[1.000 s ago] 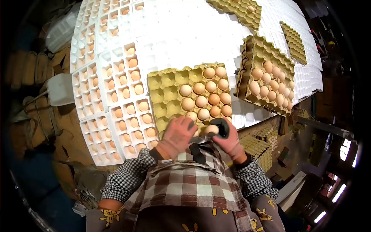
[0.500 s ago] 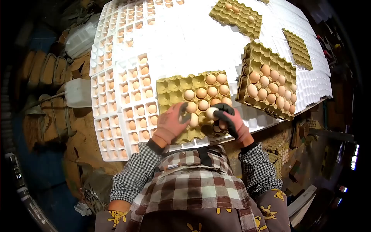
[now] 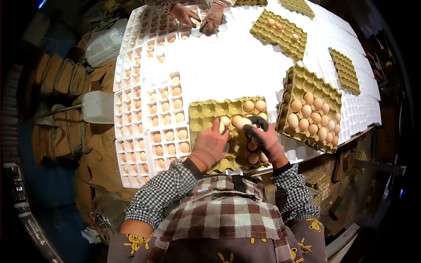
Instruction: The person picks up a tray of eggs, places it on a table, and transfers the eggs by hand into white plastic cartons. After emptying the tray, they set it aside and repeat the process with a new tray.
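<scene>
Right hand [image 3: 267, 142] had fingers clamped on an egg [image 3: 240, 123] over the tray [image 3: 203, 112]; left hand [image 3: 210, 145] sat at its 9 o'clock, couldn't tell if fingers gripped.

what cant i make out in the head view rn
Head view:
Cups of the near brown tray beneath the left hand: covered by it.
Egg count at the right hand: blur, overlapping fingers.
Co-worker's face: beyond the top edge; hands show.
Middle white trays' cells: glare.
Background at far right: darkness.
</scene>
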A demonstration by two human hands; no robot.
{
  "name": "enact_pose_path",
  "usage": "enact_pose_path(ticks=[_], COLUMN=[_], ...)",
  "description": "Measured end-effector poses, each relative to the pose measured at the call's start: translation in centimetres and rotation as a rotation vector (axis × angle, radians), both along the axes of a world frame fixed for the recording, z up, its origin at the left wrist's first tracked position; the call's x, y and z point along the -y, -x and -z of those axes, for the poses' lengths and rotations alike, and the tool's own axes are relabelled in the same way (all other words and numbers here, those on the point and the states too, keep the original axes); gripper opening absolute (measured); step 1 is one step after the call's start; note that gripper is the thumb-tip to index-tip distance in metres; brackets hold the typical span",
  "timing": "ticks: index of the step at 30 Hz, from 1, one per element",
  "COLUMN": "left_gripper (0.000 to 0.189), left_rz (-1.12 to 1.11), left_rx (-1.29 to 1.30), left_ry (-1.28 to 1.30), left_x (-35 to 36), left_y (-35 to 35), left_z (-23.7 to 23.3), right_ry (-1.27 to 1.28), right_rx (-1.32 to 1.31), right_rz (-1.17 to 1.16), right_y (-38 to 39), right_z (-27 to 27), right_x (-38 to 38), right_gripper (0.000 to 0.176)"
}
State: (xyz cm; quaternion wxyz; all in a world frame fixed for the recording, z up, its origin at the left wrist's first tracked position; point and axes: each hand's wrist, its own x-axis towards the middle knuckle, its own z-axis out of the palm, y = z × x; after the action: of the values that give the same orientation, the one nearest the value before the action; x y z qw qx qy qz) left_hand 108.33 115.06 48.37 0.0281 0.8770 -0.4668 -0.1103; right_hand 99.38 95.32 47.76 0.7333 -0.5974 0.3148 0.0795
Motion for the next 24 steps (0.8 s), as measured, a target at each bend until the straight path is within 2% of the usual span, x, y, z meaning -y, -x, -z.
enact_pose_path(ticks=[1,2,4,5,6,8,9,10,12,13,14,15,16,17,18,20,21,22,24], left_gripper=[0.046,0.046,0.058,0.056,0.049,0.034,0.028,0.029,0.030,0.032,0.036,0.040,0.046,0.052,0.059,0.062,0.062,0.064,0.067], left_rz=[0.011,0.021,-0.131,-0.219,-0.208,-0.684,-0.554,-0.392,-0.576,-0.988,-1.069,-1.002,-0.881,-0.915,-0.874,-0.811,-0.822,-0.793,-0.768], left_rx=[0.094,0.086,-0.211,-0.363,-0.506,-1.680,-1.800,-1.925,-1.221,-1.350,-1.109,-0.769,-0.308,-0.165,-0.177,-0.159,-0.159,-0.126,-0.111], left_ry=[-0.053,-0.054,-0.052,0.139,0.459,0.911,1.075,1.272,0.974,1.144,1.202,1.126,0.901,0.686,0.474,0.215,0.232,0.146,0.049], left_x=[0.1,0.2,0.6,-0.3,-2.1,-3.3,-4.7,-5.2,-6.1,-5.8,-7.2,-8.4,-8.8,-9.0,-9.1,-9.3,-9.9,-10.8,-11.4], left_y=[0.6,0.2,-0.8,-1.7,-3.0,-4.0,-4.3,-4.4,-7.1,-9.5,-12.6,-15.5,-18.5,-20.3,-22.7,-25.4,-26.3,-26.8,-27.4], left_z=[1.4,0.9,-1.0,-1.3,2.8,0.3,2.0,1.5,0.3,-0.9,2.7,3.3,2.7,2.3,3.0,4.4,5.2,5.8,6.5], right_ry=[0.351,0.511,-0.494,-0.420,-0.325,-0.253,-0.156,-0.188,-1.091,-1.151,-1.205,-1.078,-0.945,-0.624,-0.045,0.152,-0.087,-0.424,-0.144], right_rx=[0.540,0.620,0.301,0.262,0.282,0.132,0.261,0.089,0.275,0.325,0.374,0.372,0.365,0.245,0.221,0.391,0.267,0.190,0.091], right_rz=[-0.059,0.015,0.381,0.511,0.446,0.239,0.195,0.113,0.361,0.345,0.338,0.239,0.151,0.112,-0.157,-0.229,-0.141,-0.048,-0.145], right_y=[1.6,2.2,0.4,-0.2,-0.2,-0.1,0.7,0.4,-1.4,-2.7,-3.6,-3.6,-3.9,-4.0,-4.3,-7.5,-9.4,-11.8,-15.6], right_z=[2.2,1.8,-0.3,1.2,0.0,-0.7,3.2,4.1,1.3,0.1,-0.5,0.1,0.1,-0.2,0.5,-1.1,-0.5,-2.1,-2.2], right_x=[0.2,-1.0,-1.9,-2.8,-3.3,-3.1,-3.4,-2.6,-3.7,-4.1,-4.4,-3.9,-3.6,-3.7,-3.1,-4.2,-3.9,-4.4,-4.5], right_gripper=[0.046,0.038,0.042,0.051,0.050,0.051,0.052,0.053,0.054,0.055,0.056,0.054,0.053,0.048,0.047,0.049,0.037,0.043,0.035])
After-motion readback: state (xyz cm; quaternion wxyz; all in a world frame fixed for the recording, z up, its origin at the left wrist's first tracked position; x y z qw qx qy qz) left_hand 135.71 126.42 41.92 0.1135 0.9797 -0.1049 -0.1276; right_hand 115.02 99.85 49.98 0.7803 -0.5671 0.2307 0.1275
